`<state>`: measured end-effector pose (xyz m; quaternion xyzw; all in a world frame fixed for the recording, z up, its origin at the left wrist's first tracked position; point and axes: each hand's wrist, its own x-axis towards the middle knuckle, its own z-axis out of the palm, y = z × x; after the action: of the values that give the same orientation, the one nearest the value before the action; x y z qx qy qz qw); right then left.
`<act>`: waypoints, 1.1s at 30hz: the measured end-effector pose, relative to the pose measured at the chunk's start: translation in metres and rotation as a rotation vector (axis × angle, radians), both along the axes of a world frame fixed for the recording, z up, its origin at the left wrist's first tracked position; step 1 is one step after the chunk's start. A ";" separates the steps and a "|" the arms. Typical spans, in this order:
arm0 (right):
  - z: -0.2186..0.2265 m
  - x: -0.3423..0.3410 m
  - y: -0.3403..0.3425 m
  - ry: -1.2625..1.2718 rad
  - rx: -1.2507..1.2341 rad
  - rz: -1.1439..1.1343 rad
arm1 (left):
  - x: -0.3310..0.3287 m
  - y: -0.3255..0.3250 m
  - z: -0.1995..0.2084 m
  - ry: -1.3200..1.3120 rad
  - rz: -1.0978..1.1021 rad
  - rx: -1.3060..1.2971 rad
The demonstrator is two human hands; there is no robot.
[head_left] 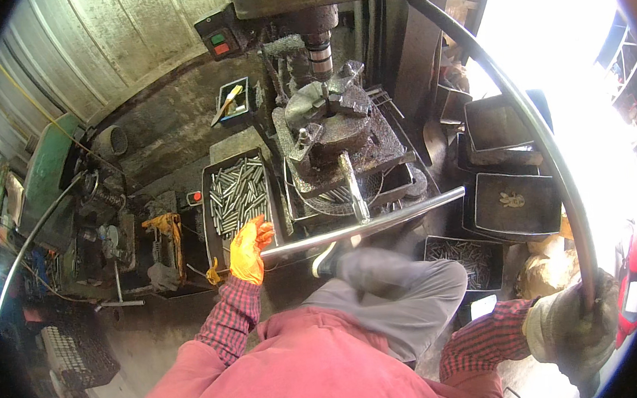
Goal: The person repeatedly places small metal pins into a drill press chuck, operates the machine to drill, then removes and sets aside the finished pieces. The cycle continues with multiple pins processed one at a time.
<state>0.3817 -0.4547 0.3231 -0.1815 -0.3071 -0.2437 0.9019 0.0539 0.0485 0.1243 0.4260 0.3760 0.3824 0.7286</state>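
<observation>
Pink sweatshirt [287, 373] foremost, my right hand [579, 324] is clasping the lever [565, 179] above, probably needing even pressure; left hand [248, 251], hold unclear.

The right hand [569, 327] looks blurred. The left hand [249, 252] hides part of the tray's [271, 200] near edge.

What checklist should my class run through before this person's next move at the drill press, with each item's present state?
1. Right hand on the curved lever: ok, wrapped around its lower end.
2. Left hand away from the drill chuck: ok, at the tray's near edge.
3. Left hand empty: cannot tell.
4. Both hands gloved: ok, left orange, right greyish.
5. Fixture wiped clean: not ok, dark grime covers it.
6. Spindle stopped: cannot tell.
</observation>
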 end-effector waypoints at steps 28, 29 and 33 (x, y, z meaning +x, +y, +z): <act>0.018 -0.034 0.078 0.031 0.190 -0.207 | 0.010 -0.022 0.022 0.030 -0.040 0.110; 0.018 -0.035 0.079 0.031 0.188 -0.204 | 0.010 -0.022 0.023 0.033 -0.045 0.108; 0.016 -0.037 0.083 0.030 0.183 -0.183 | 0.009 -0.024 0.024 0.031 -0.062 0.114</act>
<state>0.3452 -0.3721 0.3394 -0.1292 -0.2522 -0.3495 0.8931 0.0631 0.0249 0.1480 0.4844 0.3516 0.3737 0.7086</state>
